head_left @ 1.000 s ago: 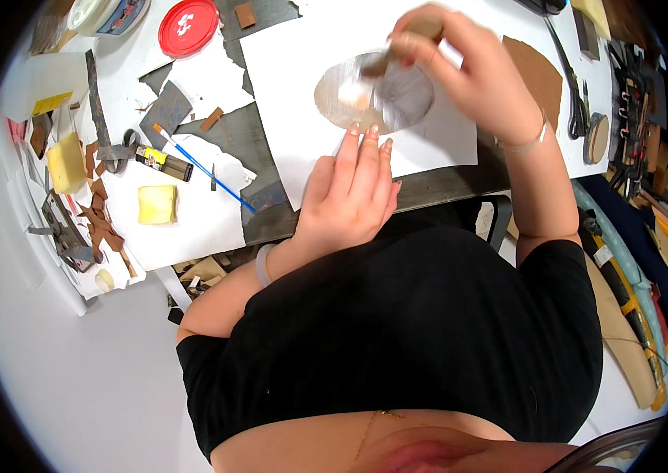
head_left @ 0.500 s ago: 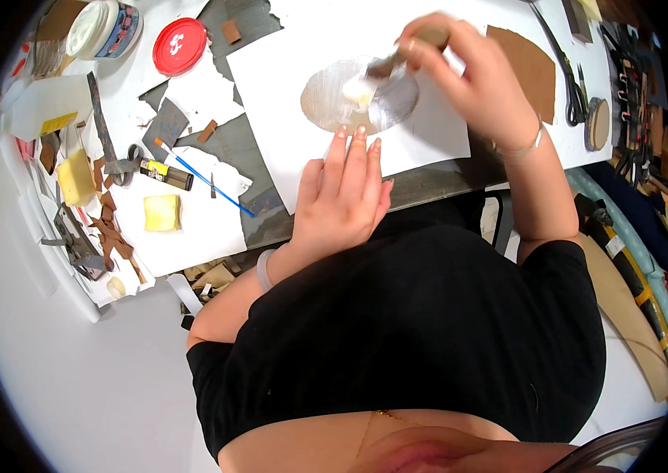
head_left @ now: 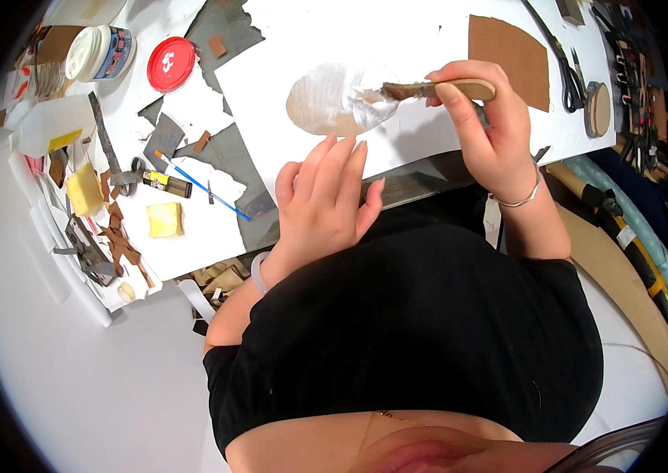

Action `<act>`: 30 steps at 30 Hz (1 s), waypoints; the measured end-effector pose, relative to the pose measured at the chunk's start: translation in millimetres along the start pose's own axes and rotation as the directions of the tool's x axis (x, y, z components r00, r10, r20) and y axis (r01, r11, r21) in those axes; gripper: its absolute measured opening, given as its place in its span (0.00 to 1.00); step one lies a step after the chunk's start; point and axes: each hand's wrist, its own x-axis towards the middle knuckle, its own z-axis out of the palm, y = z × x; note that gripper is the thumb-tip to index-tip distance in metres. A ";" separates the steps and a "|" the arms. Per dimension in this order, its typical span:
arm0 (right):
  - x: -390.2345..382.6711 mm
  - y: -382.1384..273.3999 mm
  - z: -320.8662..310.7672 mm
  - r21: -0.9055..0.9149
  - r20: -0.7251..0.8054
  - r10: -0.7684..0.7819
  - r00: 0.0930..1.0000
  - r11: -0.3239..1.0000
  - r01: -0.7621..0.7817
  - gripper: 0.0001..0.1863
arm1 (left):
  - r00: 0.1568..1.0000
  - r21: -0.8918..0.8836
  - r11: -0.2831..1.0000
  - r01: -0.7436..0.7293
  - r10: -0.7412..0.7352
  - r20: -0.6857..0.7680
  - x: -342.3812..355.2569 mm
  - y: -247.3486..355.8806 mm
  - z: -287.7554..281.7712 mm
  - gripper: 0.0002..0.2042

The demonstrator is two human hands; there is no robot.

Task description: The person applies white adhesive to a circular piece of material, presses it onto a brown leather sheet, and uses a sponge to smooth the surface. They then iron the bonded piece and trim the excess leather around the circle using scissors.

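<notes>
The brush point(head_left: 405, 91) had reached the oval's point(head_left: 318, 102) right end — right hand point(head_left: 499, 126) clutching it, left hand point(head_left: 322, 193) unclenched across the bench's front edge point(head_left: 420, 175).

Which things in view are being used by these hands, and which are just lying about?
In use:
wooden-handled tool, in the right hand
white-smeared oval piece
white sheet beneath it, with the left hand

Apparently just lying about:
blue-handled paintbrush
yellow block
scissors
brown sheet

Under bright light the oval piece point(head_left: 321, 101) shines, soft shadow greys the paper point(head_left: 420, 140), and fisheye edges bend.
</notes>
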 end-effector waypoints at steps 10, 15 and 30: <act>14.5 14.1 1.0 -0.363 -0.098 -0.163 0.982 0.925 0.117 0.07 | 0.996 0.107 0.994 0.010 -0.020 0.088 3.8 6.0 1.6 0.25; 16.4 3.7 10.9 -0.127 0.047 -0.248 0.968 0.959 0.252 0.06 | 0.996 0.143 0.990 -0.006 -0.008 0.094 3.2 9.6 2.5 0.26; -3.3 3.3 -9.9 -0.100 -0.041 -0.136 0.990 0.986 0.131 0.05 | 0.996 0.152 0.988 -0.012 -0.002 0.090 6.5 12.5 1.3 0.27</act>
